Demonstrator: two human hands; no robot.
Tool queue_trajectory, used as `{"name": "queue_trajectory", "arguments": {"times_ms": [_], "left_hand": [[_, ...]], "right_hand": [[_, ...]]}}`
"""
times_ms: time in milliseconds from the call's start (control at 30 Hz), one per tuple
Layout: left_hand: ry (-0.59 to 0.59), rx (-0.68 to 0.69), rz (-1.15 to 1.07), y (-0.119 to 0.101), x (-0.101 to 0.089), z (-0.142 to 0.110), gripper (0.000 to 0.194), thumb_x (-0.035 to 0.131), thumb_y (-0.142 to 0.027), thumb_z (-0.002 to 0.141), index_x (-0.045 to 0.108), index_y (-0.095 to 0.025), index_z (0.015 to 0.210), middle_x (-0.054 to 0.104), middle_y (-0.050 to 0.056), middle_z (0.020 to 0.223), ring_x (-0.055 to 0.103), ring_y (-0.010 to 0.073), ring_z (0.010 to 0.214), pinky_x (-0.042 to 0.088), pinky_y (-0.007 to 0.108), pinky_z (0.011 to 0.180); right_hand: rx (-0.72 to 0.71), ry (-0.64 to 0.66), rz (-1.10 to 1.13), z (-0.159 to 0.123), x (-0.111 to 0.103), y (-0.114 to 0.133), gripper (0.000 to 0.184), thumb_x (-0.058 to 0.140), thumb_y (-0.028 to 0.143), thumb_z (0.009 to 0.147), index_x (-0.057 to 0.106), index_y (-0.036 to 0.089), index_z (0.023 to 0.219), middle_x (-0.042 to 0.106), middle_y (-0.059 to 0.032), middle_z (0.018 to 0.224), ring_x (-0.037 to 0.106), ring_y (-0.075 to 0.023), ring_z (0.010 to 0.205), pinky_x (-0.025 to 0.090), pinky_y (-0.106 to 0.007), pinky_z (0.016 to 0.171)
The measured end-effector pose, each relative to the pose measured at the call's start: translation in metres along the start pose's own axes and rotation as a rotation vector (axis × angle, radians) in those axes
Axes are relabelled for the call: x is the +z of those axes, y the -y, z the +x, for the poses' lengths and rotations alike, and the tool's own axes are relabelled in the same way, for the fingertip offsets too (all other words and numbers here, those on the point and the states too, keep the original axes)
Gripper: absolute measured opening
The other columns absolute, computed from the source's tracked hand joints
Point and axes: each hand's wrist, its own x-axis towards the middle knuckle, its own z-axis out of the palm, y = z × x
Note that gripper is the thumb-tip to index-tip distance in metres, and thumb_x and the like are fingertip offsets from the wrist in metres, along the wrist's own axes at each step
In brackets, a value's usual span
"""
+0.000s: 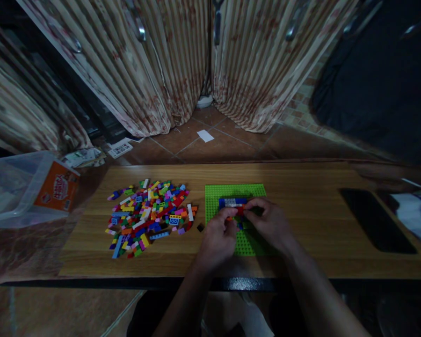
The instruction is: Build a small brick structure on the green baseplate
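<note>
A green studded baseplate [214, 193] lies on the wooden table, with a low structure of blue and white bricks [228, 202] near its middle. Both hands are over the plate. Between their fingertips is a red brick [240, 211], just at the near side of the blue and white rows. My left hand [219, 236] pinches its left end with thumb and forefinger. My right hand [266, 220] closes on its right end. The fingers cover part of the brick and the bricks beneath, so whether it is seated cannot be made out.
A pile of loose multicoloured bricks [147, 213] spreads left of the plate, with a small black piece [200, 227] between them. A dark flat phone-like slab [377, 220] lies at right. A clear plastic bin [17, 187] stands beyond the table's left end.
</note>
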Motion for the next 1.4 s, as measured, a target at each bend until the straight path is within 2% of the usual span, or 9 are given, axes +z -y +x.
{"name": "queue_trajectory", "arguments": {"times_ms": [333, 500, 633, 833, 1067, 1400], "left_hand": [[-0.008, 0.066, 0.127, 0.002, 0.001, -0.002, 0.031, 0.046, -0.021, 0.089, 0.061, -0.02, 0.116, 0.071, 0.007, 0.102, 0.067, 0.02, 0.08, 0.051, 0.032, 0.072], [-0.002, 0.078, 0.155, -0.001, 0.001, -0.004, 0.032, 0.044, -0.021, 0.09, 0.061, -0.02, 0.117, 0.071, 0.007, 0.096, 0.067, 0.02, 0.077, 0.052, 0.031, 0.07], [-0.029, 0.122, 0.194, -0.002, 0.002, -0.006, 0.032, 0.045, -0.02, 0.089, 0.062, -0.021, 0.116, 0.071, 0.009, 0.102, 0.068, 0.0215, 0.082, 0.052, 0.033, 0.075], [-0.043, 0.146, 0.202, -0.004, 0.002, -0.007, 0.034, 0.048, -0.017, 0.086, 0.063, -0.02, 0.116, 0.071, 0.009, 0.095, 0.067, 0.0232, 0.087, 0.05, 0.035, 0.086], [-0.044, 0.142, 0.269, -0.009, 0.003, -0.008, 0.035, 0.047, -0.016, 0.085, 0.063, -0.018, 0.116, 0.07, 0.008, 0.086, 0.066, 0.0242, 0.088, 0.049, 0.037, 0.087], [-0.063, 0.146, 0.294, -0.006, 0.004, -0.008, 0.032, 0.048, -0.016, 0.085, 0.062, -0.02, 0.114, 0.066, 0.003, 0.079, 0.065, 0.0195, 0.08, 0.05, 0.032, 0.079]], "right_hand": [[0.063, 0.001, -0.003, 0.001, -0.001, 0.005, 0.01, 0.059, 0.027, 0.073, 0.067, 0.022, 0.073, 0.069, -0.0045, 0.085, 0.065, -0.0209, 0.079, 0.049, -0.038, 0.077], [0.051, -0.002, 0.003, 0.001, 0.0, 0.004, 0.01, 0.059, 0.027, 0.073, 0.068, 0.022, 0.074, 0.07, -0.0038, 0.084, 0.065, -0.0209, 0.08, 0.049, -0.037, 0.077], [0.07, -0.013, 0.003, 0.001, 0.002, 0.002, 0.01, 0.06, 0.028, 0.072, 0.069, 0.022, 0.074, 0.071, -0.0034, 0.084, 0.065, -0.0212, 0.08, 0.049, -0.038, 0.078], [0.109, 0.012, 0.025, 0.003, 0.001, 0.002, 0.012, 0.06, 0.029, 0.071, 0.069, 0.023, 0.075, 0.071, -0.0041, 0.085, 0.065, -0.0227, 0.082, 0.049, -0.04, 0.08], [0.095, 0.021, 0.06, 0.003, 0.002, 0.002, 0.014, 0.059, 0.031, 0.071, 0.069, 0.022, 0.074, 0.07, -0.0042, 0.084, 0.065, -0.0212, 0.081, 0.049, -0.038, 0.079], [0.066, 0.051, 0.097, 0.006, -0.001, -0.006, 0.018, 0.06, 0.035, 0.073, 0.07, 0.021, 0.077, 0.071, -0.0049, 0.084, 0.064, -0.0217, 0.083, 0.048, -0.038, 0.08]]}}
